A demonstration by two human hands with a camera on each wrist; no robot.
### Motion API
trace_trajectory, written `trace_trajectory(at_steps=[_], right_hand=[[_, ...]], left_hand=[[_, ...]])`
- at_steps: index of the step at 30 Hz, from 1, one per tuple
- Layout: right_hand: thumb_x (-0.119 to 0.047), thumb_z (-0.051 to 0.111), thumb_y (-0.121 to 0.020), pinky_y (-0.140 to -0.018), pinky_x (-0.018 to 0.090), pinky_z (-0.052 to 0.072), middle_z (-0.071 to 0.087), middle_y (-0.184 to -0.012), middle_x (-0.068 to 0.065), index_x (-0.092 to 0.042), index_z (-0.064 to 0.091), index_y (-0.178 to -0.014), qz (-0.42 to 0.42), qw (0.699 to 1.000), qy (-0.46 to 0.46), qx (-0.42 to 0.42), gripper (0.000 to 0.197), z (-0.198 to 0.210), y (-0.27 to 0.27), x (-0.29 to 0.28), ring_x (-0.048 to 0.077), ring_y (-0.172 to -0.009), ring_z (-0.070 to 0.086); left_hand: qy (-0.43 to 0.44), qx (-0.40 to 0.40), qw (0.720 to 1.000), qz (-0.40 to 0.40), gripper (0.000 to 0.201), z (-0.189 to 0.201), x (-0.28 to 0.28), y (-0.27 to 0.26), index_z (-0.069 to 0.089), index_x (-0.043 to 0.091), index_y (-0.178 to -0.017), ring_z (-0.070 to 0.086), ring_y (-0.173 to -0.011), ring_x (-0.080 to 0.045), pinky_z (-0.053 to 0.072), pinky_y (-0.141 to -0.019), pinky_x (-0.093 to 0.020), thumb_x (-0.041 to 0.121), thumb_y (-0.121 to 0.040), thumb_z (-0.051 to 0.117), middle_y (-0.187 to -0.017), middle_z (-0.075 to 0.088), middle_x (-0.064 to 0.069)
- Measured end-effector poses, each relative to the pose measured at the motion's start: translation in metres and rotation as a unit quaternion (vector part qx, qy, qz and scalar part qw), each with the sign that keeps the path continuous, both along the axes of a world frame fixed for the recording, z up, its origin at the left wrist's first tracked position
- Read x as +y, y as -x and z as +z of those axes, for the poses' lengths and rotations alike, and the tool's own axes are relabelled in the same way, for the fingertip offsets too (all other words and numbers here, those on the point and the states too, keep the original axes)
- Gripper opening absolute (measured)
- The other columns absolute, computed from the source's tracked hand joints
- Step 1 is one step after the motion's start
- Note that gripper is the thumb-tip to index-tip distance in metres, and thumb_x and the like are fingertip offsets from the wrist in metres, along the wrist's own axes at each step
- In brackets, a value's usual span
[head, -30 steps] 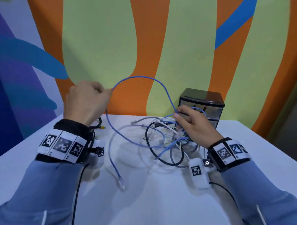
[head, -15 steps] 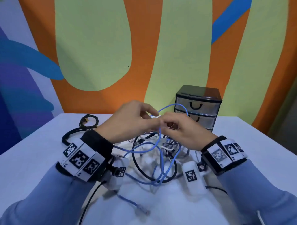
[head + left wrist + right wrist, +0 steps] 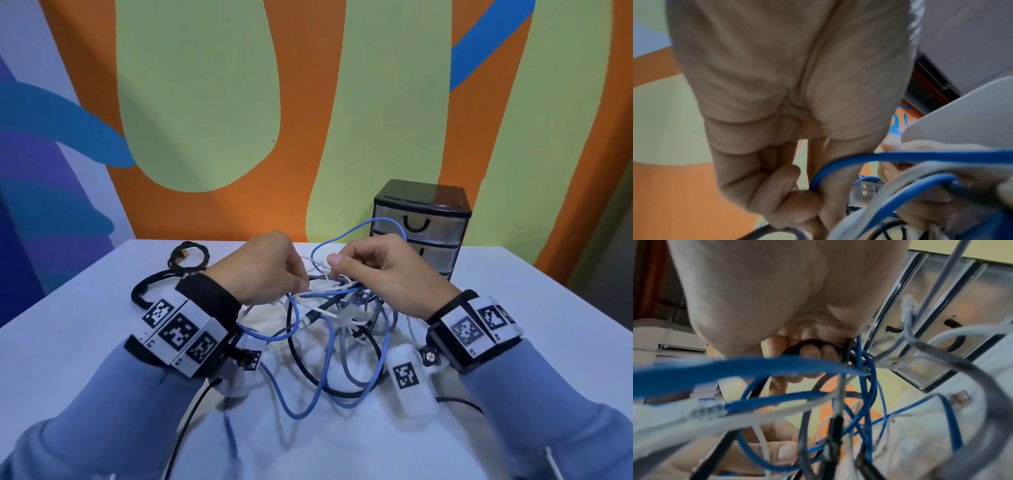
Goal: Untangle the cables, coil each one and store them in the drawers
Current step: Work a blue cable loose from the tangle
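Note:
A tangle of blue, white, grey and black cables [image 3: 339, 329] lies mid-table between my wrists. My left hand [image 3: 270, 274] has its fingers curled and grips the blue cable [image 3: 838, 165], which runs past the thumb in the left wrist view. My right hand [image 3: 373, 267] pinches strands at the top of the tangle, and in the right wrist view its fingers curl round a black cable [image 3: 812, 344] among blue loops [image 3: 777, 366]. A blue loop [image 3: 359, 229] arches above both hands. The small drawer unit [image 3: 423, 226] stands behind the right hand with its drawers pushed in.
A coiled black cable with a yellow plug [image 3: 188, 257] lies at the back left, and a thick black cable [image 3: 144, 291] curves beside my left wrist. The white table [image 3: 68, 342] ends at a painted wall. Camera leads trail from both wrists.
My left hand came in from the upper left to meet the right over the tangle, then both sank lower. The tall blue loop has collapsed to a small arch above the hands.

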State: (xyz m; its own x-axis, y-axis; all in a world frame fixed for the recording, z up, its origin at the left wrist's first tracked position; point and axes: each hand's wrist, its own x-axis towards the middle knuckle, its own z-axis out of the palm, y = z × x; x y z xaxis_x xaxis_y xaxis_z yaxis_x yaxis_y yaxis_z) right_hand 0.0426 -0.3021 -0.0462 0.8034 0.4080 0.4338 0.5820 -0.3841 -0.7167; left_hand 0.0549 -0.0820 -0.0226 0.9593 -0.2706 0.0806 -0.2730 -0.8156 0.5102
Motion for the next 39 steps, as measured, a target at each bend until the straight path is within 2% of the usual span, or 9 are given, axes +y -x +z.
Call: trace_trajectory(at_steps=[3, 6, 11, 16, 20, 27, 30, 34, 39], right_hand=[[-0.039, 0.063, -0.103, -0.051, 0.025, 0.023, 0.030, -0.054, 0.001, -0.014, 0.078, -0.078, -0.018, 1.000, 0.023, 0.009, 0.038, 0.003, 0.005, 0.000, 0.017, -0.052, 0.025], [-0.029, 0.063, -0.105, -0.055, 0.030, 0.021, 0.029, -0.054, 0.000, -0.018, 0.076, -0.092, -0.034, 0.999, -0.003, 0.010, 0.022, 0.003, 0.001, -0.003, 0.019, -0.053, 0.023], [-0.015, 0.069, -0.098, -0.062, 0.029, 0.038, 0.047, -0.064, -0.008, -0.023, 0.073, -0.116, -0.036, 0.999, 0.011, -0.013, 0.020, 0.001, -0.007, -0.002, 0.012, -0.057, 0.041], [-0.028, 0.090, -0.079, -0.068, 0.023, 0.041, 0.046, -0.085, -0.005, -0.029, 0.077, -0.079, -0.093, 0.990, 0.051, -0.089, 0.014, 0.002, -0.006, -0.008, 0.010, -0.075, 0.048], [-0.033, 0.082, -0.066, -0.072, 0.028, 0.042, 0.050, -0.098, -0.004, -0.030, 0.063, -0.074, -0.091, 0.984, 0.125, -0.086, 0.021, 0.000, -0.007, -0.009, 0.009, -0.088, 0.052], [-0.068, 0.088, -0.066, -0.061, 0.041, 0.050, 0.056, -0.065, 0.010, -0.013, 0.049, -0.064, -0.111, 0.990, 0.043, -0.074, 0.067, -0.002, -0.006, -0.004, 0.031, -0.061, 0.055], [-0.062, 0.082, -0.076, -0.062, 0.051, 0.057, 0.050, -0.056, 0.017, -0.011, 0.041, -0.058, -0.149, 0.987, -0.010, -0.066, 0.068, -0.004, -0.011, -0.005, 0.036, -0.057, 0.061], [-0.025, 0.085, -0.083, -0.062, 0.052, 0.060, 0.059, -0.076, 0.012, -0.026, 0.055, -0.094, -0.148, 0.986, -0.022, -0.073, 0.031, -0.005, -0.016, -0.012, 0.028, -0.061, 0.064], [0.005, 0.072, -0.082, -0.078, 0.043, 0.058, 0.048, -0.106, 0.002, -0.044, 0.054, -0.140, -0.106, 0.988, 0.028, -0.105, 0.079, -0.003, -0.012, -0.013, 0.012, -0.074, 0.057]], left_hand=[[-0.034, -0.057, 0.998, 0.023, 0.015, 0.002, 0.002, -0.001, 0.080, 0.022, -0.085, 0.062, -0.070, -0.015, 0.042, -0.056, -0.020, 0.020, -0.099, 0.072, -0.072, 0.067, 0.007], [0.000, -0.137, 0.988, 0.068, 0.018, 0.005, 0.005, -0.004, 0.076, 0.019, -0.090, 0.061, -0.089, -0.028, 0.040, -0.073, -0.032, 0.019, -0.104, 0.064, -0.084, 0.068, 0.001], [0.052, -0.270, 0.959, 0.064, 0.015, 0.007, -0.004, -0.003, 0.067, 0.019, -0.097, 0.057, -0.092, -0.029, 0.040, -0.075, -0.041, 0.018, -0.107, 0.055, -0.095, 0.067, -0.001], [0.130, -0.367, 0.921, 0.020, 0.014, 0.007, -0.005, 0.001, 0.060, 0.020, -0.098, 0.051, -0.078, -0.017, 0.038, -0.071, -0.039, 0.018, -0.109, 0.052, -0.083, 0.059, 0.010], [0.169, -0.426, 0.889, 0.026, 0.013, 0.009, -0.001, 0.003, 0.061, 0.019, -0.106, 0.056, -0.076, -0.033, 0.046, -0.067, -0.049, 0.024, -0.110, 0.049, -0.079, 0.062, 0.000], [0.180, -0.437, 0.880, 0.042, 0.015, 0.012, 0.001, 0.004, 0.060, 0.018, -0.109, 0.058, -0.079, -0.028, 0.047, -0.070, -0.051, 0.024, -0.111, 0.047, -0.084, 0.067, 0.004], [0.189, -0.429, 0.882, 0.049, 0.012, 0.013, 0.007, 0.001, 0.058, 0.020, -0.108, 0.062, -0.078, -0.026, 0.050, -0.071, -0.052, 0.024, -0.111, 0.047, -0.085, 0.068, 0.007], [0.148, -0.388, 0.910, -0.021, 0.010, 0.015, 0.009, 0.003, 0.059, 0.023, -0.105, 0.058, -0.079, -0.023, 0.049, -0.072, -0.050, 0.024, -0.108, 0.049, -0.087, 0.068, 0.007], [0.164, -0.355, 0.918, -0.064, 0.016, 0.015, 0.007, 0.006, 0.062, 0.022, -0.104, 0.061, -0.086, -0.026, 0.050, -0.076, -0.049, 0.028, -0.106, 0.048, -0.087, 0.068, 0.003]])
